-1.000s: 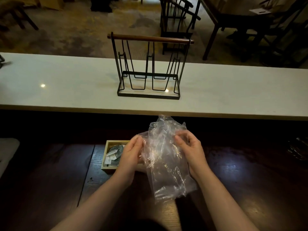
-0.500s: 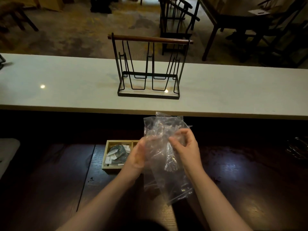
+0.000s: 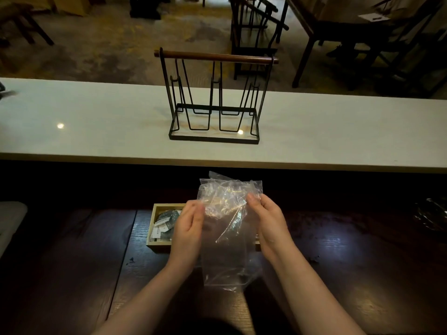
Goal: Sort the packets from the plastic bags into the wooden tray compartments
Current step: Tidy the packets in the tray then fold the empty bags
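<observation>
Wooden tray (image 3: 154, 245): lying on the dark wooden table (image 3: 72, 262), partly hidden behind the hands; its left compartment is holding a pile of small dark packets (image 3: 165, 223).
Left hand (image 3: 187, 234): pinching the left edge of the clear plastic bag (image 3: 228, 228) near its top.
Plastic bag: hanging between both hands above the tray; long axis running upright, crumpled mouth pointing up and away from the person, closed bottom toward them. It is looking empty, though glare is making this uncertain.
Right hand (image 3: 268, 221): gripping the bag's right edge.
Step in hand: probably checking or flattening an emptied bag.
Next move: likely setting it aside and reaching for another bag.
</observation>
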Demonstrator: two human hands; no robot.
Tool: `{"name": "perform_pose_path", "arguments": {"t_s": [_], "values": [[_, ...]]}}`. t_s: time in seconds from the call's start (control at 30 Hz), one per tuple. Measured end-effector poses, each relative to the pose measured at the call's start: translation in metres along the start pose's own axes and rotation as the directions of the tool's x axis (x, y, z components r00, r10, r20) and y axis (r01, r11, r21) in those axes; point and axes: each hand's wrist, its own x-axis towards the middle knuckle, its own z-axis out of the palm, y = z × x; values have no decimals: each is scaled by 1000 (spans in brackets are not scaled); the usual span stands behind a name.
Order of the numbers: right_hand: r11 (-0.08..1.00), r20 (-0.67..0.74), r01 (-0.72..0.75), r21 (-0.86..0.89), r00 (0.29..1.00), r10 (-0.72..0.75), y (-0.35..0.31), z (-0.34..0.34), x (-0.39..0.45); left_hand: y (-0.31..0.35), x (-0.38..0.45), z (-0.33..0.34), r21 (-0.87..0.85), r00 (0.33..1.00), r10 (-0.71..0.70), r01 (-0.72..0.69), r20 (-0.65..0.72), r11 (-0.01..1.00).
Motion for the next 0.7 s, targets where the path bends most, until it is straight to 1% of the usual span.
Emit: {"name": "perform_pose_path", "arguments": {"t_s": [0.07,0.1,0.17,0.2,0.27,0.37,0.4,0.5,0.53,0.57,0.6,0.63,0.67,0.7], "values": [[996,-91,88,-35,992,-91,-1,6,-2,1,-3,4,-100,994,-88,94,64,991],[991,-124,121,-56,984,-128,-3,10,-3,-2,-4,7,-113,986,-140,150,90,982],[978,-151,187,-95,968,-200,-5,14,-4,-4,-4,12,-76,969,-227,235,100,969],[971,-164,213,-113,959,-230,-5,15,-4,-5,-4,13,-46,963,-250,256,104,966],[962,-196,236,-139,945,-260,-7,13,-3,-5,-1,14,27,960,-258,256,110,966],[971,-208,231,-60,949,-239,-7,4,1,-4,0,11,84,970,-221,213,104,974],[967,-211,249,-53,944,-255,-8,0,2,-3,1,9,107,974,-201,189,107,976],[955,-217,284,-90,930,-297,-13,-11,5,0,1,5,148,979,-155,135,130,980],[962,-199,266,-67,941,-274,-14,-14,6,1,0,5,140,980,-143,124,137,982],[975,-145,222,-4,965,-220,-16,-17,7,1,0,4,124,980,-140,123,139,985],[987,-54,145,62,988,-142,-17,-20,8,3,0,4,105,981,-138,124,137,987],[995,56,54,88,997,-59,-18,-22,7,3,0,4,91,983,-135,124,125,988],[998,155,-29,47,988,22,-19,-24,4,4,0,4,73,985,-128,120,116,990],[995,226,-88,-41,970,95,-18,-24,0,5,0,4,55,987,-116,111,108,992]]}}
